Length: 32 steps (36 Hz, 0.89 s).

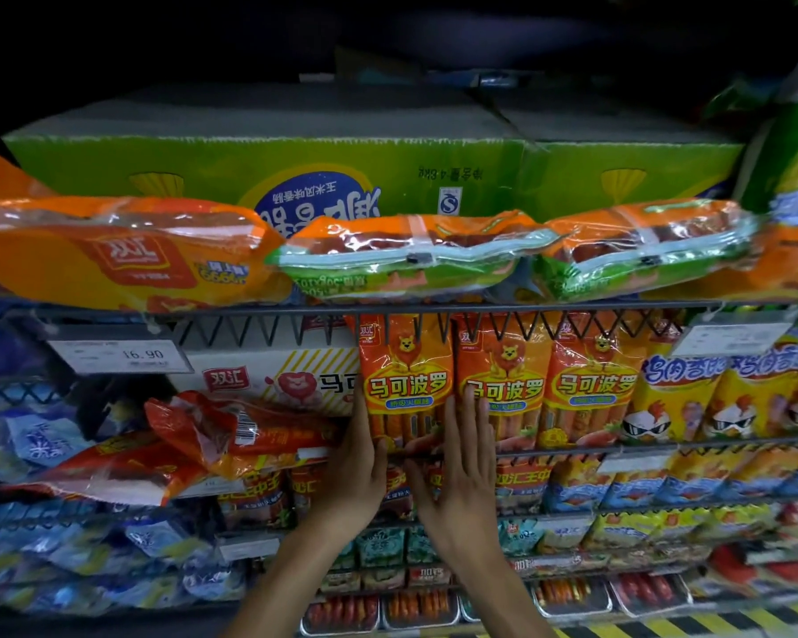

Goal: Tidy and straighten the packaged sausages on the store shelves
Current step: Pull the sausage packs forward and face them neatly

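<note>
Three orange sausage packs with a lion logo stand upright side by side on the middle wire shelf (pixel 572 446). My left hand (pixel 358 467) lies flat with straight fingers against the left edge of the leftmost orange pack (pixel 404 384). My right hand (pixel 461 462) lies flat, fingers straight, over the seam between that pack and the middle orange pack (pixel 503 384). The third orange pack (pixel 590 389) stands to the right, untouched. Red sausage packs (pixel 194 435) lie slumped and crooked to the left of my hands.
Orange and green sausage bags (pixel 415 255) lie flat on the upper wire shelf, with green cartons (pixel 296 168) behind. A white carton (pixel 273 379) sits behind the red packs. Yellow chicken-logo packs (pixel 733 398) stand at the right. Price tags (pixel 121 356) hang on shelf rails. Lower shelves hold more packs.
</note>
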Each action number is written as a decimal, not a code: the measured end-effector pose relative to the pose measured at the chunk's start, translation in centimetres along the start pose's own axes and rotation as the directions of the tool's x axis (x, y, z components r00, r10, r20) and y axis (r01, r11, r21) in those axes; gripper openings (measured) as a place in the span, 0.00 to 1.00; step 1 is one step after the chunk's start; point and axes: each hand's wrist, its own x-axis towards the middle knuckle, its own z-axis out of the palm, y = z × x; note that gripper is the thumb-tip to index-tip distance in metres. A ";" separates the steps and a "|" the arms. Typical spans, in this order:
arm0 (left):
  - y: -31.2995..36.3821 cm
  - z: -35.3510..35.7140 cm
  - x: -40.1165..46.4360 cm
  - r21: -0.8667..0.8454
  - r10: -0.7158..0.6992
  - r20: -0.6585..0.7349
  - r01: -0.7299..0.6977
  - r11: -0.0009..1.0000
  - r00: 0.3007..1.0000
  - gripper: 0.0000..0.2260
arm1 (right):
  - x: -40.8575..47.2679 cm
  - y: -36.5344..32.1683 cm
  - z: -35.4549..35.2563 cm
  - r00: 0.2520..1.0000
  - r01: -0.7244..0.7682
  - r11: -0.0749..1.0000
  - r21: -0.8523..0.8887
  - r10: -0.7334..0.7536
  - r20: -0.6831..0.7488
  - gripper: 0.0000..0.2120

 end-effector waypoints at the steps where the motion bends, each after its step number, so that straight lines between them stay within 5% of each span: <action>1: 0.3 0.1 -0.4 -0.007 0.023 -0.022 -0.023 1.000 0.999 0.34 | -0.2 0.1 -0.1 1.000 0.017 1.000 0.003 -0.017 0.011 0.40; 7: 0.6 0.1 -1.9 0.096 0.197 -0.058 -0.191 0.977 0.979 0.37 | -0.6 1.9 -1.2 0.981 0.160 0.987 -0.009 -0.158 0.110 0.39; 21: 1.5 -0.4 -1.8 0.273 0.144 0.027 -0.146 0.951 0.989 0.40 | -1.2 3.3 -0.2 0.955 0.243 0.963 -0.119 -0.216 0.204 0.40; 32: 0.1 -3.8 -7.4 0.131 0.071 0.098 -0.083 0.988 0.993 0.30 | -1.7 2.8 -1.7 0.952 0.155 0.982 0.110 -0.178 0.247 0.34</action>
